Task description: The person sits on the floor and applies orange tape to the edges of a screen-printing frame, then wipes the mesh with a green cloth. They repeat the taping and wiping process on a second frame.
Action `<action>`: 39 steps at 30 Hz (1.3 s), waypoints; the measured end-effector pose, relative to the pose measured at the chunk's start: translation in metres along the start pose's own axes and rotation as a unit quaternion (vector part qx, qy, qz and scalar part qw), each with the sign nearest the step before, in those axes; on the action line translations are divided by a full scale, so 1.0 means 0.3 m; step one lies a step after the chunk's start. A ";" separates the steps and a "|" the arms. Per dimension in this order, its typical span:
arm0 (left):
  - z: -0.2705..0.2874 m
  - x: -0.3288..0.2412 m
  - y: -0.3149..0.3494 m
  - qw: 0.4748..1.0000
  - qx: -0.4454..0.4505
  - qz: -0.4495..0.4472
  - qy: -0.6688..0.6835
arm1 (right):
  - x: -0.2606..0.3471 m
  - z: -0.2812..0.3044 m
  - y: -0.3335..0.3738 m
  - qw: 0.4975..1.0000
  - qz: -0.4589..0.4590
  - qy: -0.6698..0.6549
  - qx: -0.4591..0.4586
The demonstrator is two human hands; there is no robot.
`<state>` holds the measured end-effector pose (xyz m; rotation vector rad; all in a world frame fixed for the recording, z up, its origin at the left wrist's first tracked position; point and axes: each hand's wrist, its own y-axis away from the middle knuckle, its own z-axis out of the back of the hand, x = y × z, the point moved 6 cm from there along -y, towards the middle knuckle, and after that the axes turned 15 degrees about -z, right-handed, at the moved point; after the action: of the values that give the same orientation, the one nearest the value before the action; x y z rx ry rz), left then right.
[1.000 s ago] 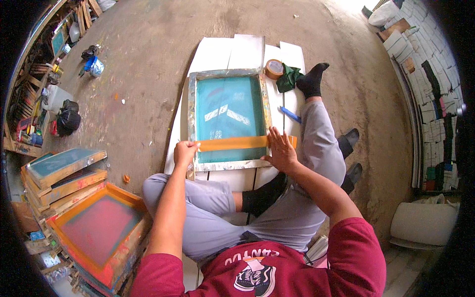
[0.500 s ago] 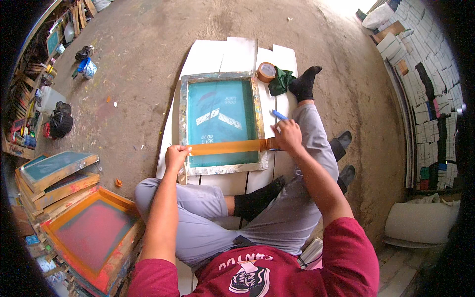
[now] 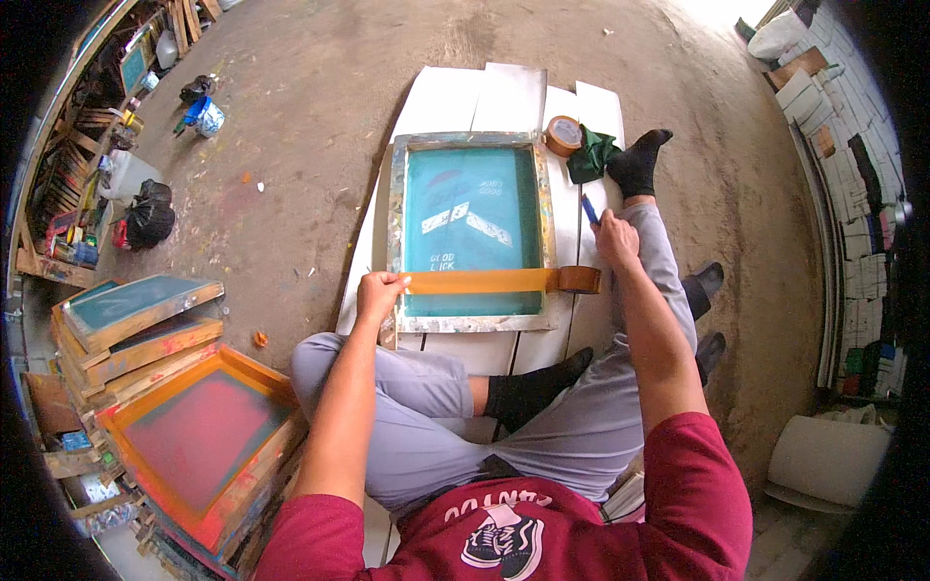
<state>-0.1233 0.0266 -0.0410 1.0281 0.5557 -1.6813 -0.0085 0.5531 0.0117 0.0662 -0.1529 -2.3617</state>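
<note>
In front of me lies a screen-printing frame [image 3: 473, 322], its wood paint-stained and its mesh [image 3: 470, 198] teal with pale printed shapes. A strip of brown adhesive tape [image 3: 484, 281] stretches across the near part of the frame. My left hand [image 3: 381, 295] pinches the strip's end at the frame's left edge. At the other end the strip runs into its roll [image 3: 579, 280], which stands by the frame's right edge, untouched by a hand. My right hand [image 3: 618, 240] is closed around a slim blue cutter [image 3: 590, 209], held above my left shin, right of the frame.
White boards [image 3: 436, 97] lie under the frame. Another tape roll [image 3: 562, 136] and a crumpled green cloth [image 3: 593, 157] sit at the far right corner, beside my foot [image 3: 639, 163]. More screen frames [image 3: 145, 310] are stacked at left, near a reddish screen [image 3: 203, 426].
My right hand has moved away from the tape roll, forward and to the right, with the blue cutter. My left hand still pinches the strip's end. The whole view has shifted slightly.
</note>
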 end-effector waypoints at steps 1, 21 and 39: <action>0.001 0.010 -0.001 1.000 -0.001 0.003 0.007 | -0.003 0.030 0.018 0.996 -0.027 -0.080 -0.012; -0.028 0.007 -0.009 0.998 -0.012 0.010 0.057 | 0.154 -0.011 0.702 0.977 -0.050 -0.171 0.119; -0.012 0.072 -0.017 0.999 -0.004 -0.002 0.048 | 0.194 -0.057 0.702 0.972 -0.033 -0.203 0.115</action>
<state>-0.1288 0.0197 -0.0616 1.1071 0.6276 -1.6376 0.0978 0.3617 0.0218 -0.3071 -0.6294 -2.3862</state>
